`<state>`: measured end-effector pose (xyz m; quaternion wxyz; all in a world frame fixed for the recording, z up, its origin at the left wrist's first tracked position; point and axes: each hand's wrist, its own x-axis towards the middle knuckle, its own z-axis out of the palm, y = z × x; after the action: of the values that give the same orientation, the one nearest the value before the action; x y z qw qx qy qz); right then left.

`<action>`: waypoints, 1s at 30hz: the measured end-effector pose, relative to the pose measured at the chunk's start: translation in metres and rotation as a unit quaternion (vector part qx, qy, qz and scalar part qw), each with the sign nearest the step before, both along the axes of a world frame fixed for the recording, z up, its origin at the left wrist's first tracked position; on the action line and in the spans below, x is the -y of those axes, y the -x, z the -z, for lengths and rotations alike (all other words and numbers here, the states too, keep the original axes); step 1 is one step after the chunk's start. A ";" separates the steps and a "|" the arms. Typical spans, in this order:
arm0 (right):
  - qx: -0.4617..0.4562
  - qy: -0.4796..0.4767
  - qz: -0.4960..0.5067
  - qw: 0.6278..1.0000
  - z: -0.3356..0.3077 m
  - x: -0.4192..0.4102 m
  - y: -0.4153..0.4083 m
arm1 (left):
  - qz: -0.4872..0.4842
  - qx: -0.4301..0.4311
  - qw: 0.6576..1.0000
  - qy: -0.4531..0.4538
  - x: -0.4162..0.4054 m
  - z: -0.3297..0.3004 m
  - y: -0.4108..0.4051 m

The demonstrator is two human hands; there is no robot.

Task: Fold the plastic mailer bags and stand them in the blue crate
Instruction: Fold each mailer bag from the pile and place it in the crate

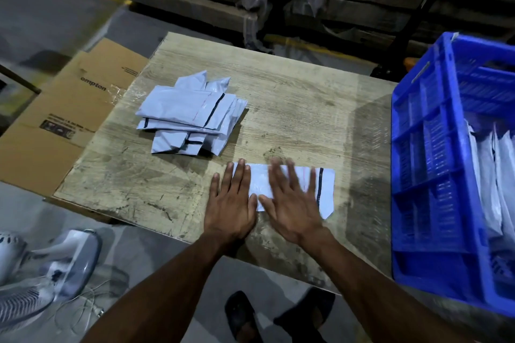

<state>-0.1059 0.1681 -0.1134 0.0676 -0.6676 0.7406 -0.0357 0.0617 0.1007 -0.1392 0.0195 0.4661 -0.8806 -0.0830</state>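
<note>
- So both hands are flat, fingers straight and spread, palms down on one white mailer bag [289,186] near the front edge of the wooden table [292,108]
- left hand [232,203] covers the bag's left end, with its outer fingers partly on bare wood
- right hand [292,200] lies over the middle of it and looks a bit blurry; neither hand is pinching anything
- the bag's right end sticks out past the right hand, black strip across it, bottom corner cut at an angle
- further back and to the left there's a messy pile of mailers [189,114], well apart from the one under the hands
- blue crate [434,153] stands at the right side of the table, with white bags upright inside it [493,175]
- flattened cardboard box [61,120] hangs off the table's left side, and a white fan [41,273] lies on the floor below it
</note>
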 end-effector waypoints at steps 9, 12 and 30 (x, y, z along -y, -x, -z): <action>0.002 0.007 0.031 1.000 0.019 -0.018 0.040 | -0.001 -0.002 1.000 0.003 -0.001 0.000 0.000; -0.012 0.012 0.041 0.999 0.018 -0.028 0.053 | 0.003 0.001 1.000 -0.001 0.000 0.000 0.000; -0.028 0.012 0.058 0.998 0.025 -0.028 0.050 | 0.081 -0.037 0.996 -0.001 -0.001 0.002 0.068</action>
<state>-0.1560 0.1963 -0.1386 0.0367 -0.6252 0.7790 -0.0302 -0.0062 0.1019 -0.1409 0.0452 0.3894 -0.9142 -0.1023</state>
